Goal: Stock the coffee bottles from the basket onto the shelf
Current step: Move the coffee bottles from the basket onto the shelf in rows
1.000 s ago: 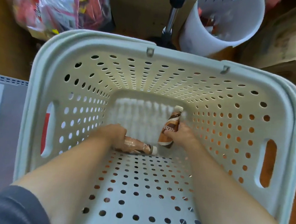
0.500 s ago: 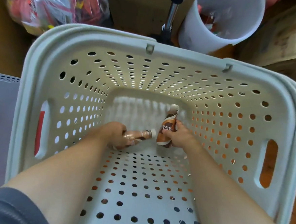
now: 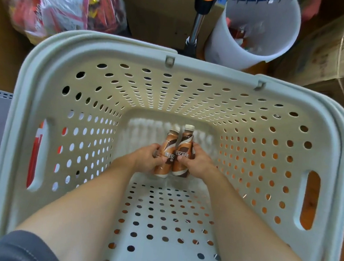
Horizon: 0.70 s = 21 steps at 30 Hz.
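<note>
Two coffee bottles, side by side at frame centre deep in the basket [image 3: 75, 48], caps pointing away from you: your left hand [image 3: 147, 159] grips one [image 3: 166, 152], right hand [image 3: 197, 162] the other [image 3: 184, 151]; lift straight up.

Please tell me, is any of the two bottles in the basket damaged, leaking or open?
Nothing stands out. The left hand holds one bottle and the right hand the other bottle, side by side, both capped. No liquid shows on the basket floor.
</note>
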Each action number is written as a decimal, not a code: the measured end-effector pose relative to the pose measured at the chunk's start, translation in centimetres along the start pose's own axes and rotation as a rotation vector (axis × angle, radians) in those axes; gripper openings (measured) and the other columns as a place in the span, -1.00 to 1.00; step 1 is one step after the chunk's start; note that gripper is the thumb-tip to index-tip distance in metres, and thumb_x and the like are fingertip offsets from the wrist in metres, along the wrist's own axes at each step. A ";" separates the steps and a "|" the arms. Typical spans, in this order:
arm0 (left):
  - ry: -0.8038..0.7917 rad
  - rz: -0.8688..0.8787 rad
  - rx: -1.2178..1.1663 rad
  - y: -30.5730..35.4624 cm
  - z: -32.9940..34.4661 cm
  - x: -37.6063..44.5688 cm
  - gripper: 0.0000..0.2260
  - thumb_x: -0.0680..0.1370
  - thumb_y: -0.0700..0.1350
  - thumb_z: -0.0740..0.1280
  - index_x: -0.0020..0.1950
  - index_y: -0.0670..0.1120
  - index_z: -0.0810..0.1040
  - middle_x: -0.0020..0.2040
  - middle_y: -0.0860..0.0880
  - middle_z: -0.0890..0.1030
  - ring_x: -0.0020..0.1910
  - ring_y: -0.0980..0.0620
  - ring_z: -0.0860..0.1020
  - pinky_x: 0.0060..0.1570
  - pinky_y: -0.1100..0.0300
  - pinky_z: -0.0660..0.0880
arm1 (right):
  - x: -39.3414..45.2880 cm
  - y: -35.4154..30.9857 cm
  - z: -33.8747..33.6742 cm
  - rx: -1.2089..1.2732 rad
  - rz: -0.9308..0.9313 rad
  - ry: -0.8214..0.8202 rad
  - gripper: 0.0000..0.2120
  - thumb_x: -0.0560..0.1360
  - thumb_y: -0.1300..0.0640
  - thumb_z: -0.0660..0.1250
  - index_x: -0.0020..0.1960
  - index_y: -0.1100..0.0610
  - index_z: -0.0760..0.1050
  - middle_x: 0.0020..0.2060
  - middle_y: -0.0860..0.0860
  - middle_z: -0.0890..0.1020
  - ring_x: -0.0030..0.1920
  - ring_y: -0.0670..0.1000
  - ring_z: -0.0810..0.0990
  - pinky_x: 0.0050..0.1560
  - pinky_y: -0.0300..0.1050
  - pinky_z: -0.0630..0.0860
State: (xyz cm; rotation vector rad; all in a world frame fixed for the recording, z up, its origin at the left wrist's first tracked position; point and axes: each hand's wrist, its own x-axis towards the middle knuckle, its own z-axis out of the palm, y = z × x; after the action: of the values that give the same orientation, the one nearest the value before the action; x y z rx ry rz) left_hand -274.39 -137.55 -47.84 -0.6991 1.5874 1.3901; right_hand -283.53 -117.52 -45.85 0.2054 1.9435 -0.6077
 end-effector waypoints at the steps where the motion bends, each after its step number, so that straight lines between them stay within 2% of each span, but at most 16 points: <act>1: 0.001 -0.016 -0.026 0.1 0.0 -0.1 -0.53 0.67 0.04 0.44 0.54 0.00 0.43 0.29 -0.13 0.67 0.23 -0.13 0.67 0.33 -0.11 0.60 | -0.2 -0.1 -0.2 -0.009 -0.003 -0.013 -0.28 0.61 0.03 0.53 0.68 -0.05 0.28 0.22 -0.07 0.61 0.28 0.05 0.63 0.47 0.11 0.53; 4: -0.002 -0.053 -0.092 0.9 0.3 -0.7 -0.50 0.59 0.04 0.55 0.46 -0.01 0.46 0.16 -0.01 0.67 0.09 0.03 0.68 0.02 0.17 0.61 | -1.5 -0.7 -0.8 -0.009 -0.032 -0.050 -0.26 0.63 0.06 0.51 0.71 -0.05 0.24 0.28 -0.07 0.61 0.30 0.05 0.63 0.45 0.08 0.54; 6: 0.023 -0.037 -0.040 1.6 0.4 -1.4 -0.47 0.54 0.06 0.60 0.41 -0.03 0.48 0.11 0.04 0.65 0.02 0.11 0.64 -0.10 0.23 0.54 | -2.3 -1.1 -1.2 0.025 -0.052 -0.055 -0.23 0.63 0.08 0.50 0.72 -0.08 0.21 0.31 -0.07 0.61 0.30 0.03 0.62 0.41 0.03 0.55; 8: 0.035 -0.043 -0.020 2.2 -0.1 -2.6 -0.49 0.52 0.05 0.61 0.37 -0.02 0.50 0.11 0.03 0.67 0.04 0.07 0.66 -0.05 0.15 0.57 | -3.5 -1.6 -1.6 0.079 -0.052 -0.056 -0.15 0.62 0.07 0.52 0.75 -0.10 0.14 0.36 -0.06 0.60 0.33 0.04 0.62 0.44 0.07 0.55; 10: 0.028 -0.058 -0.060 2.8 -0.7 -4.0 -0.51 0.49 0.01 0.63 0.34 0.02 0.53 0.14 -0.01 0.71 0.11 -0.03 0.70 0.17 -0.05 0.65 | -4.9 -1.9 -2.0 0.157 -0.054 -0.072 -0.13 0.59 0.07 0.54 0.75 -0.14 0.15 0.42 -0.05 0.62 0.35 0.05 0.64 0.47 0.22 0.55; 12: 0.033 -0.032 -0.097 3.3 -1.2 -5.8 -0.52 0.48 -0.02 0.63 0.34 0.05 0.55 0.16 -0.02 0.72 0.15 -0.06 0.72 0.30 -0.17 0.63 | -6.8 -2.3 -2.5 0.184 -0.113 -0.073 -0.28 0.62 0.10 0.52 0.68 -0.12 0.28 0.29 -0.12 0.68 0.28 0.00 0.68 0.45 0.21 0.57; 14: 0.065 0.025 -0.134 4.2 -1.3 -8.2 -0.50 0.50 -0.05 0.62 0.40 0.08 0.55 0.19 0.02 0.72 0.19 -0.03 0.70 0.35 -0.15 0.59 | -9.2 -3.0 -3.1 0.167 -0.180 -0.034 -0.38 0.65 0.09 0.49 0.59 -0.18 0.29 0.20 -0.19 0.65 0.24 -0.04 0.66 0.37 0.05 0.58; 17: 0.142 0.110 -0.254 5.0 -1.2 -12.1 -0.40 0.50 -0.09 0.62 0.48 0.15 0.49 0.23 0.05 0.71 0.20 0.00 0.71 0.38 -0.10 0.59 | -12.5 -3.8 -3.8 0.192 -0.274 0.045 -0.40 0.66 0.04 0.48 0.61 -0.09 0.30 0.32 -0.08 0.62 0.27 -0.03 0.66 0.20 -0.12 0.58; 19: 0.161 0.181 -0.328 5.7 -0.9 -14.9 -0.32 0.51 -0.12 0.62 0.55 0.17 0.42 0.29 0.01 0.69 0.21 -0.02 0.72 0.35 -0.11 0.62 | -15.0 -4.4 -4.3 0.208 -0.341 0.063 -0.46 0.66 -0.01 0.47 0.56 -0.17 0.33 0.32 -0.12 0.62 0.24 -0.14 0.64 0.29 -0.05 0.60; 21: 0.175 0.242 -0.396 6.4 -0.5 -17.5 -0.32 0.51 -0.13 0.62 0.53 0.21 0.41 0.36 -0.02 0.65 0.24 -0.05 0.72 0.32 -0.14 0.63 | -17.5 -4.9 -4.9 0.249 -0.397 0.072 -0.49 0.67 -0.03 0.45 0.51 -0.31 0.32 0.32 -0.19 0.61 0.29 -0.16 0.62 0.39 0.01 0.58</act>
State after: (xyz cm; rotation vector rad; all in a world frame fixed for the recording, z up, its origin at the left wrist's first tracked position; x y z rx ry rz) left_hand -272.17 -139.09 -29.37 -0.9029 1.5856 1.8971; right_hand -281.66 -117.05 -27.13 -0.0069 1.9894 -1.1185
